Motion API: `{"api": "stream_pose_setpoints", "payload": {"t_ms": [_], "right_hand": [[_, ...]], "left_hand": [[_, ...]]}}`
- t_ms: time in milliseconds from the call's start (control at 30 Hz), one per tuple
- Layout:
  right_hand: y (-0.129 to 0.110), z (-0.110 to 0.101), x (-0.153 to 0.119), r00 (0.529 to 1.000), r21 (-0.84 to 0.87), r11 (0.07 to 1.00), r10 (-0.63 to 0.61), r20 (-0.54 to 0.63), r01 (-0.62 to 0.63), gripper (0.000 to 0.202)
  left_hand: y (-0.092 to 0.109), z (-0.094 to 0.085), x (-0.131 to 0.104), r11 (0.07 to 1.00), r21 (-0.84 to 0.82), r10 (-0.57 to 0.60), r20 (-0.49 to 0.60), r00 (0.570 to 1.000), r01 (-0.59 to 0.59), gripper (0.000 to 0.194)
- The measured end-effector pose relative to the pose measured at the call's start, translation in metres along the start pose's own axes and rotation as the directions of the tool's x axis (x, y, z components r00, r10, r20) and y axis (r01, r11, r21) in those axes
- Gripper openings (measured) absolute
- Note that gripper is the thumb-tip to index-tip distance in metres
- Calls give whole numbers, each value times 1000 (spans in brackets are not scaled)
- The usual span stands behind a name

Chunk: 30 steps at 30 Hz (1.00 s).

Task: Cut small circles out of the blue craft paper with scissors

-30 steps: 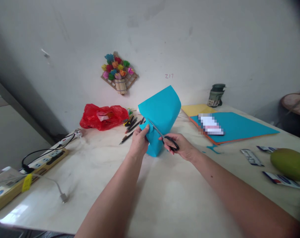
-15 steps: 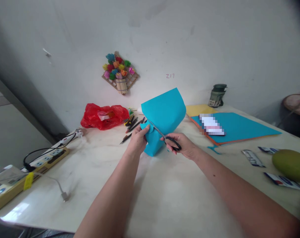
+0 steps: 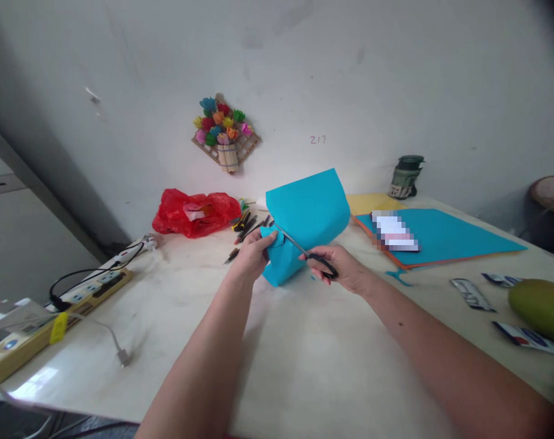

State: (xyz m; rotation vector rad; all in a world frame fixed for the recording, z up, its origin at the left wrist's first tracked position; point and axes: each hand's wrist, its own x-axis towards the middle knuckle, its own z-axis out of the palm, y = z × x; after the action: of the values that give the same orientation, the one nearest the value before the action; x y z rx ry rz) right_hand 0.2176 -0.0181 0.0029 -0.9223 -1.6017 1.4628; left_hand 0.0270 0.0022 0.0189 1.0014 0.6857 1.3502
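From my end, I have the left hand [image 3: 253,253] pinching a bright blue sheet of curled paper [image 3: 308,207] between thumb and fingers, and the right hand [image 3: 338,268] wrapped round the black handles of metal-bladed scissors [image 3: 299,246], their blades lying against the sheet. Taking the crumpled red plastic bag [image 3: 176,213] as my landmark, the sheet is right of it and closer to me; I can't tell whether its lower corner touches the pale tabletop [image 3: 295,366]. Slim dark pens [image 3: 244,230] lie just right of the bag, and a flat blue-and-orange paper stack [image 3: 459,235] well to its right.
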Motion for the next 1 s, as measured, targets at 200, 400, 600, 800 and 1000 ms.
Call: {"api": "stream_pose_setpoints", "payload": {"t_ms": [200,400,600,800,1000], "right_hand": [[2,-3,0,1000,-21,1000,23,12,-23,39],[0,-3,0,999,-69,997,21,30,-19,36],[2,-4,0,998,-73,997,41,47,-38,36],[3,-3,-1,997,-53,997,66,41,-64,33],[-2,-2,-4,996,-29,998,53,69,-51,35]], "left_hand": [[3,-10,2,998,67,-12,66,998,7,19],[8,-17,2,978,210,-9,78,997,-7,20],[12,-19,2,973,231,3,52,999,-15,24],[11,-19,2,970,245,-7,53,999,-6,23],[9,-17,1,961,277,-20,100,995,-9,27]]}}
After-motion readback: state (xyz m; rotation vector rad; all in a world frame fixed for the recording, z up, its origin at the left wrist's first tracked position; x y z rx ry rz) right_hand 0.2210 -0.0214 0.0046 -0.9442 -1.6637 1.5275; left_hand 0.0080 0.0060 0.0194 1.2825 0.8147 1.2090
